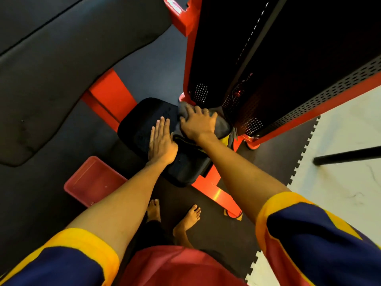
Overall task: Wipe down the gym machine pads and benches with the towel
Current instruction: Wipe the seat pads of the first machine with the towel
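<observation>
Left hand (161,139) lies flat, fingers straight, on the black seat pad (140,124), steadying it; right hand (198,124) is curled over the bunched grey towel (222,129) at the pad's right edge, near the red frame (252,141). I'd use firm pressure and sweep overlapping strokes leftward, shifting the bracing hand so nothing gets skipped.

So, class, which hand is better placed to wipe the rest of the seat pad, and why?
Right. The right hand grips the grey towel on the seat pad; the left hand lies flat on bare pad, holding nothing.
</observation>
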The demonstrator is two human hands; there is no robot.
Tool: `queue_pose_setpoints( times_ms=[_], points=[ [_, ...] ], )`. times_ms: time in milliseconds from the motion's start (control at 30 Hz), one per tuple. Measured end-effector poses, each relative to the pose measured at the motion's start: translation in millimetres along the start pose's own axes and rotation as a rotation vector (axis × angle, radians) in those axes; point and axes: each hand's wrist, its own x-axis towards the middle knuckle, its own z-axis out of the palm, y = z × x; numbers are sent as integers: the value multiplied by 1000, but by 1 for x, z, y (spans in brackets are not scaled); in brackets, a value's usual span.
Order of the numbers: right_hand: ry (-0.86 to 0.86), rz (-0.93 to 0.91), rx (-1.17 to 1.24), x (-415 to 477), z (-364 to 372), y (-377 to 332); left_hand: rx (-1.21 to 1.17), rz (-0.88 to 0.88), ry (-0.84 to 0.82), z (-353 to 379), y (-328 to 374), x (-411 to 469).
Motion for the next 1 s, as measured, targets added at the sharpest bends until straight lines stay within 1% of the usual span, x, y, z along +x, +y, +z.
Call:
queue_pose_setpoints(
  times_ms=[67,133,200,267,367,533,633,767,833,1000],
  points=[
    [23,-204,-124,-24,13,10,15,-2,1,1,-2,0],
    [47,-398,-155,-49,22,32,14,-17,-5,0,0,-1],
    [65,-465,-147,-62,24,54,16,-10,-24,-1,2,1],
    [78,-425,-167,-57,22,60,15,-15,-20,-2,1,0],
    [33,-270,-180,-29,11,43,8,-19,-24,-1,2,-2],
    [-96,-22,12,29,-16,5,2,-5,-7,2,1,0],
    [-72,-4,19,28,-18,9,-1,3,-31,-1,0,0],
    [45,18,24,-17,-4,43,-14,-1,-20,-2,3,-1],
    [51,39,25,-30,1,54,-7,1,-9,0,3,-3],
    [49,82,17,0,-2,24,-4,18,14,4,1,-1]
  ],
)
